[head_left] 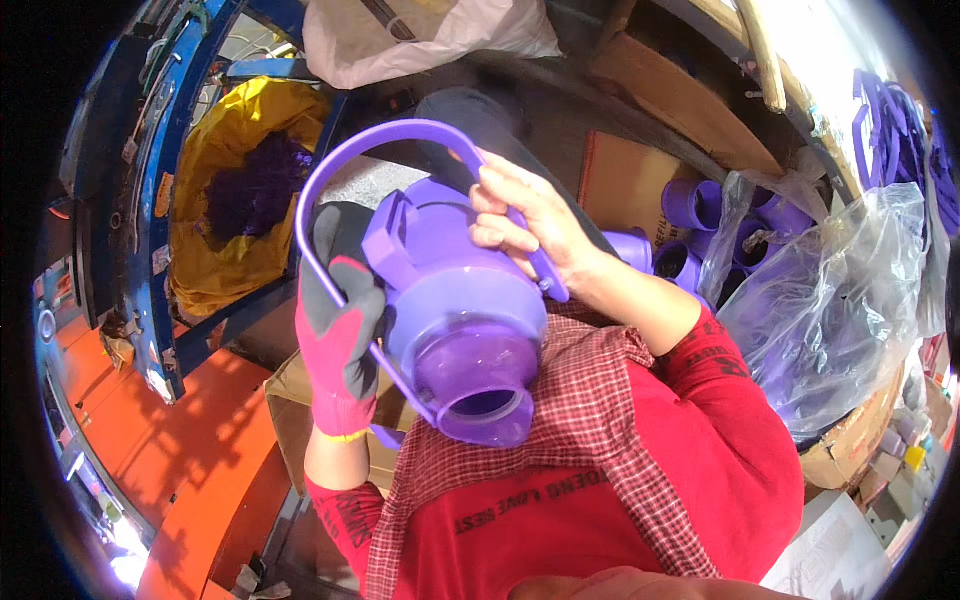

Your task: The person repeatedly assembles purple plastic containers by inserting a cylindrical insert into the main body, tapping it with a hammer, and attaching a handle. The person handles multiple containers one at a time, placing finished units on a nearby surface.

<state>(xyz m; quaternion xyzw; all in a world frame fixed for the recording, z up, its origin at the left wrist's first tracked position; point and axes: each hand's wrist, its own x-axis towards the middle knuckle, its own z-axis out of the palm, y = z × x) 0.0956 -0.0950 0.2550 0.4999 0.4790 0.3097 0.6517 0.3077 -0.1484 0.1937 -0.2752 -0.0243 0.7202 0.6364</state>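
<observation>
Holding a purple plastic jug (455,320) up at chest height, we are looking at its open round mouth, which is facing us. Our left hand (340,330), wearing a grey and pink glove, is closing around the jug's side and its thin hoop handle (330,170). Our bare right hand (525,220) is pinching the handle near its hinge. The jug is looking light, stiff and smooth, so the body seems the safest grip. More purple jugs (690,205) are lying behind, beside a clear plastic bag (850,300).

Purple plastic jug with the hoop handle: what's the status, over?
Left hand, gloved grey and pink, grips the purple plastic jug. Bare right hand pinches its thin hoop handle. Nothing in the way.
</observation>
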